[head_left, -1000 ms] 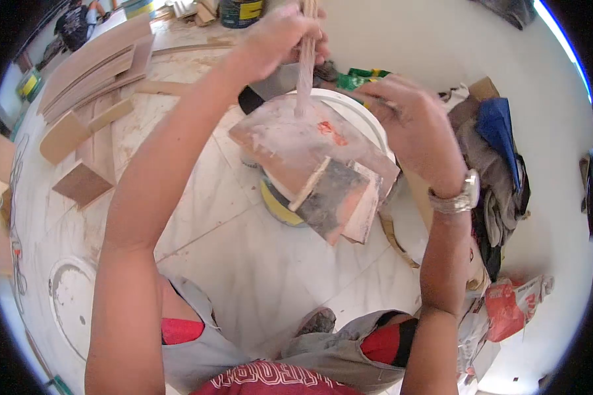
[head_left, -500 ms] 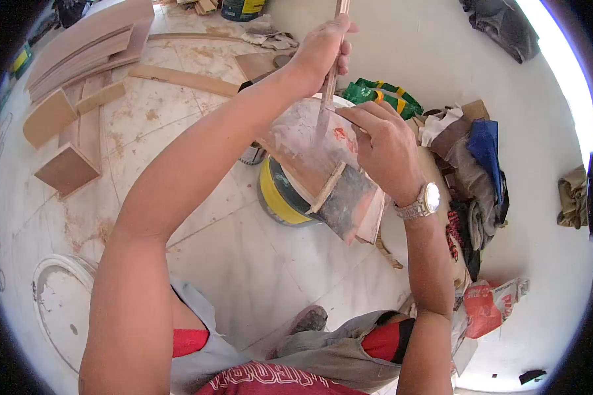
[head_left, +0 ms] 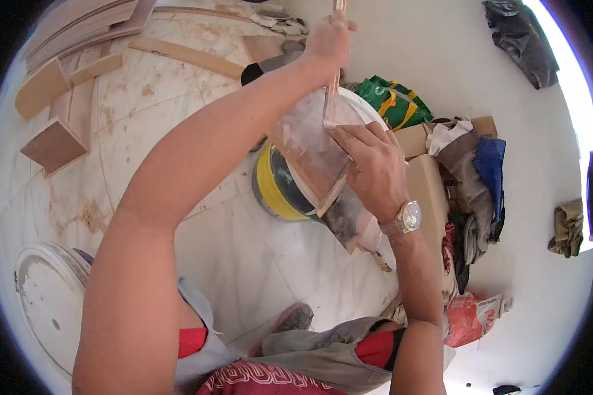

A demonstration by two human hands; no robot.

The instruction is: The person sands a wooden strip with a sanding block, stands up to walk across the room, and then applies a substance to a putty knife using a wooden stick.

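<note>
My left hand (head_left: 328,47) is closed round a long, narrow wooden strip (head_left: 331,99), which slants down over a dusty board (head_left: 303,141). At the strip's lower end, my right hand (head_left: 375,161) has its fingers pressed together against it. A small pale edge shows at those fingertips, too little to name. The board lies across a bucket (head_left: 273,187) with a yellow band. Below the right hand, a dark, stained flat piece (head_left: 342,220) sticks out past the board's end.
Cut wood pieces (head_left: 59,141) lie on the dusty tiled floor at the left. A white round lid (head_left: 46,303) is at lower left. On the right are a green bag (head_left: 392,102), piled clothes (head_left: 471,178) and a red-and-white sack (head_left: 471,319) along the wall.
My right hand has moved slightly down and left along the strip. My left hand still grips the strip, slightly further left. The camera view has shifted a little.
</note>
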